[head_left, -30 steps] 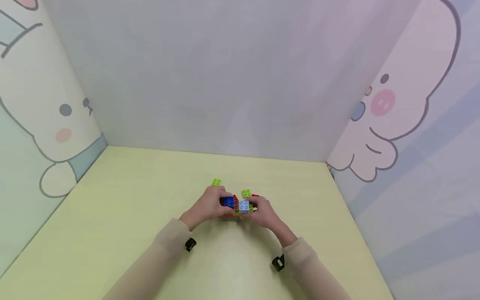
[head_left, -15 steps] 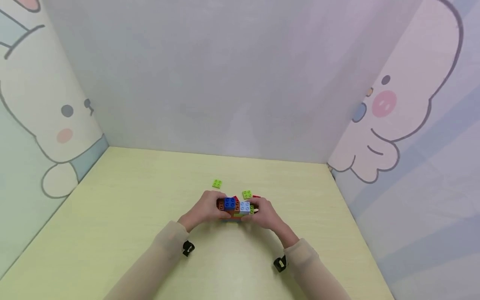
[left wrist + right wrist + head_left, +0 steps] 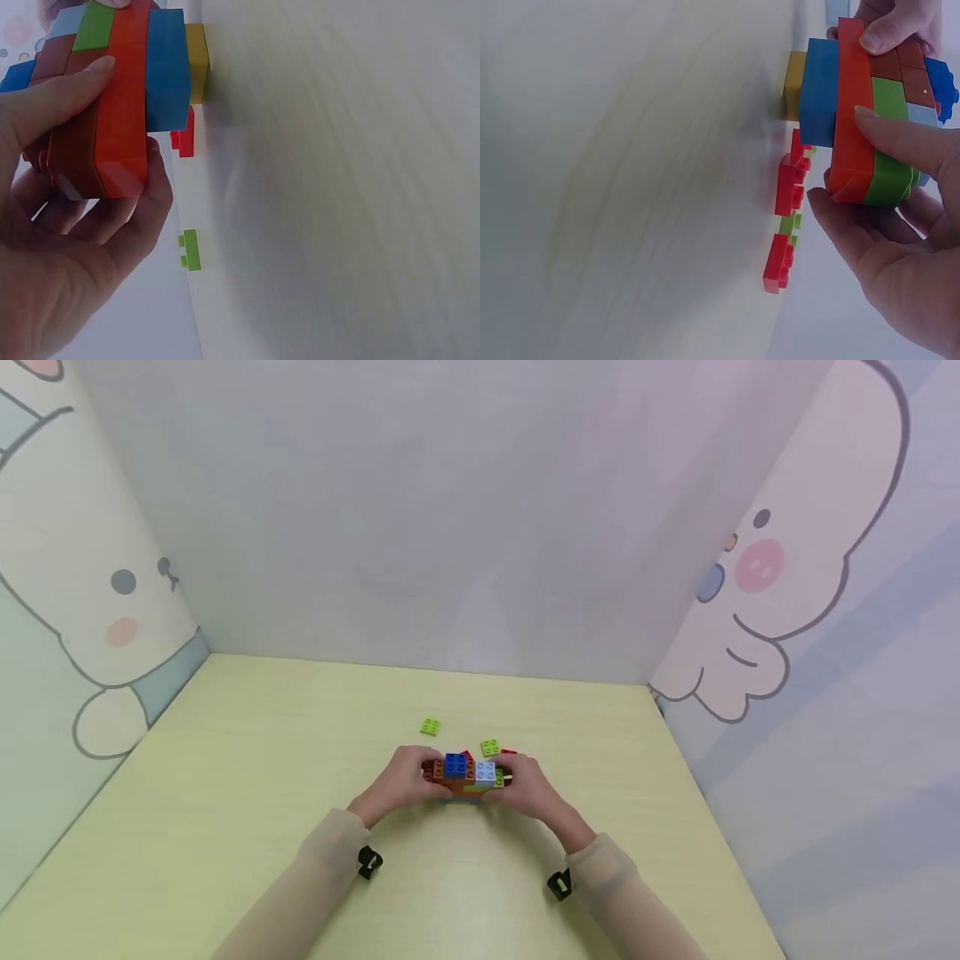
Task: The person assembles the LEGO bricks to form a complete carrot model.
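Between both hands stands a stepped toy brick model, its yellow brick lowest, on or just above the table. Above that come a blue brick and a long orange-red brick, then brown bricks and a green brick. On top are a light blue brick and a dark blue brick. My left hand grips the model's left end, thumb on the near side. My right hand holds the green right end between thumb and fingers.
Behind the model, two light green bricks lie apart on the yellowish table. Several red bricks also lie there, partly hidden in the head view. A grey wall closes the back, with printed side walls.
My left hand has slid left from around the dark blue brick to the model's brown left end, leaving the dark blue brick fully visible. My right hand keeps its hold.
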{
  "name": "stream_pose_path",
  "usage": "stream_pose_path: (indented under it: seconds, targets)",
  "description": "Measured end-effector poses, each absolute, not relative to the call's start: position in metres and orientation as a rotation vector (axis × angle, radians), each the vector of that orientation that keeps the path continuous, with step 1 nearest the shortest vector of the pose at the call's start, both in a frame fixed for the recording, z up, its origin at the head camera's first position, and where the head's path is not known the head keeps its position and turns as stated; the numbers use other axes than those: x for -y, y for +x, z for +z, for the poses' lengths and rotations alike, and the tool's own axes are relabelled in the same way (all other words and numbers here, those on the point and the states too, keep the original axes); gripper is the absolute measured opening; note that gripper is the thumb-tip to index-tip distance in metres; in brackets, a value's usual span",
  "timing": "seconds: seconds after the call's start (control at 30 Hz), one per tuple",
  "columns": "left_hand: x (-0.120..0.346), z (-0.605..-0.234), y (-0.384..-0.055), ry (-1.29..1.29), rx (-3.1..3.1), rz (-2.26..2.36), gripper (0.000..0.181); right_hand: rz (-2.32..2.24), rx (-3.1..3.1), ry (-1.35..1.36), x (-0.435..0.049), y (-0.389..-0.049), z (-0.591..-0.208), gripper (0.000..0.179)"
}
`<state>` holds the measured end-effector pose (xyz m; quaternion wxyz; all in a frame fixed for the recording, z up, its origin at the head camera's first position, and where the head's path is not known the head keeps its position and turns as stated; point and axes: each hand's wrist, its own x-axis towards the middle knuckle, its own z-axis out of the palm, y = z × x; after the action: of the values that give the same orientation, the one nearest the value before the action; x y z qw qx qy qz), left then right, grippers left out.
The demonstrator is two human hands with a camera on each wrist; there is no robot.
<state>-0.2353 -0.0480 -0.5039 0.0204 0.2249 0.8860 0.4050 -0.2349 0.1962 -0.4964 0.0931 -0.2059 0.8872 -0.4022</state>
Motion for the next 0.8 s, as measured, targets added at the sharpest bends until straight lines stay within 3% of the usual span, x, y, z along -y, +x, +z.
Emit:
stream_pose_path:
  seconds: [0.4, 0.8]
  targets:
    - [0.046, -0.502, -0.237, 0.613, -2.751, 1.232, 0.037, -1.133, -2.694, -0.653, -0.212, -0.23, -0.489, 0.042]
    - [0.045, -0.502, -0.234, 0.577, -2.734, 1.221, 0.039, -0.982, -2.721, -0.697, -0.263, -0.206, -0.475, 0.039]
